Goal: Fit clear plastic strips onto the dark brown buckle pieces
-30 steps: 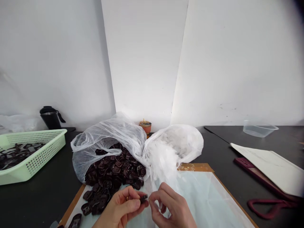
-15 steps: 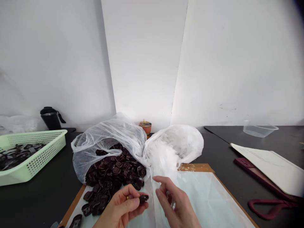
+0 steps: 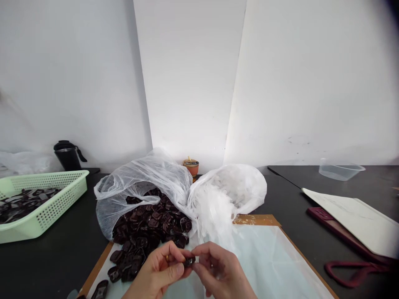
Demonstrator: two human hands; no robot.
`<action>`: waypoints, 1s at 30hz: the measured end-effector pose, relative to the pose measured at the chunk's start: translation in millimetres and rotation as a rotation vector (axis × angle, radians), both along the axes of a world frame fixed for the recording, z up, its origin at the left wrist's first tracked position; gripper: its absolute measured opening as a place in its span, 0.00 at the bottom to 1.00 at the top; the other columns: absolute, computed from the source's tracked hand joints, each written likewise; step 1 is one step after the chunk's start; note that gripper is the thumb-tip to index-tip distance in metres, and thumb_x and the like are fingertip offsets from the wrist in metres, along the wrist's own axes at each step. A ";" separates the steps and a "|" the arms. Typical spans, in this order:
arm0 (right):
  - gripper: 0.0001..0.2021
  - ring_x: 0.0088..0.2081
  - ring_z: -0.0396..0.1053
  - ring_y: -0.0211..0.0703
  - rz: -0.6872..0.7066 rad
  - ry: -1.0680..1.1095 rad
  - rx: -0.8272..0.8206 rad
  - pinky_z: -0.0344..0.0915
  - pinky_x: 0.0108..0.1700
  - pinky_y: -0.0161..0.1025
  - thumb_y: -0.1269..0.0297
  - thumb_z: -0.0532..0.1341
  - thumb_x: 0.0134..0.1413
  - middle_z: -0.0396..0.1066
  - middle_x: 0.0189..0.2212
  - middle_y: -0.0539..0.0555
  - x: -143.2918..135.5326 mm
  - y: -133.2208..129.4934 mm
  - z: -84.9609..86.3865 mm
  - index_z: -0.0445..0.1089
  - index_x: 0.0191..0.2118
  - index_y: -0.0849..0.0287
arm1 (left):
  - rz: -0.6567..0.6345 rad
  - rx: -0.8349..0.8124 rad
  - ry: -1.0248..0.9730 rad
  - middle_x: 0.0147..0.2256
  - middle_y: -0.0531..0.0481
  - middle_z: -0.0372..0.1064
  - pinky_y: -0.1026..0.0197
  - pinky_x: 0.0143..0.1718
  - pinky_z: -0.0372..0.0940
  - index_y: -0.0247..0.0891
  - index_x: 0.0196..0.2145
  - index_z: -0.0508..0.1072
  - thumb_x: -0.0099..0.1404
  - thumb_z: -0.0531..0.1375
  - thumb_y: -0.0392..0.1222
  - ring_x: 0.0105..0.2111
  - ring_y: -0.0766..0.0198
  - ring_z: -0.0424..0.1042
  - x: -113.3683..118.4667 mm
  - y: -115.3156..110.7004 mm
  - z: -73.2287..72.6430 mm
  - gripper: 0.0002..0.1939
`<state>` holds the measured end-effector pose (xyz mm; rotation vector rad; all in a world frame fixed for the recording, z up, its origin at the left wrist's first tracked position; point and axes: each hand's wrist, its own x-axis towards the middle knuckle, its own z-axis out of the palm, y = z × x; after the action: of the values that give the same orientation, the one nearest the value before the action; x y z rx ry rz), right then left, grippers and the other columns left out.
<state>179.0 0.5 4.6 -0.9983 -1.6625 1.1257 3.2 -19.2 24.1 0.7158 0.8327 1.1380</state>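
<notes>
My left hand (image 3: 165, 270) pinches a small, glossy dark brown plastic piece (image 3: 189, 261) between thumb and fingers, low in the middle of the head view. Against the right end of that piece, the thumb and forefinger of my right hand (image 3: 220, 270) close in a pinch. Something pale shows faintly under my right fingers, too small to name. Behind my left hand, a heap of similar dark brown pieces (image 3: 152, 220) spills from a clear plastic bag (image 3: 140, 170). Beyond my right hand, thin white plastic slips (image 3: 215, 211) pour out of a white bag (image 3: 249, 178).
A pale green basket (image 3: 59, 207) of wrapped-looking dark pieces stands left, near a black tumbler (image 3: 67, 155). A covered brown board (image 3: 264, 249) lies under my hands. To the right are a white pad (image 3: 352, 216), a maroon-handled tool (image 3: 352, 272) and a clear tub (image 3: 341, 171).
My right hand has moved left, and its spread thumb and forefinger have closed at the piece. My left hand stays nearly in place, still holding it.
</notes>
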 end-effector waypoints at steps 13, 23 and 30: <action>0.09 0.22 0.62 0.36 -0.027 0.143 -0.158 0.65 0.21 0.31 0.61 0.66 0.50 0.63 0.20 0.46 -2.2 3.7 -6.0 0.72 0.35 0.60 | -0.001 -0.006 0.046 0.34 0.46 0.79 0.60 0.41 0.67 0.36 0.23 0.75 0.47 0.75 0.40 0.34 0.60 0.75 -1.5 3.1 -3.6 0.12; 0.07 0.25 0.69 0.35 0.015 -0.294 0.334 0.66 0.28 0.31 0.74 0.58 0.52 0.70 0.31 0.53 9.4 1.4 6.7 0.74 0.34 0.59 | -0.055 0.133 0.281 0.24 0.51 0.74 0.62 0.32 0.66 0.35 0.27 0.76 0.50 0.72 0.49 0.27 0.63 0.73 -6.2 7.3 -17.2 0.15; 0.07 0.23 0.68 0.36 -0.021 -0.523 0.516 0.62 0.25 0.31 0.75 0.59 0.47 0.70 0.28 0.52 8.5 0.5 4.1 0.71 0.32 0.59 | -0.083 0.174 0.359 0.21 0.54 0.71 0.61 0.30 0.66 0.35 0.26 0.75 0.51 0.71 0.50 0.24 0.64 0.71 -6.6 9.2 -22.5 0.15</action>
<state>187.5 1.0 8.6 -1.0074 -2.1969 0.3816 -3.4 -10.0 1.6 1.1116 1.0005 1.0302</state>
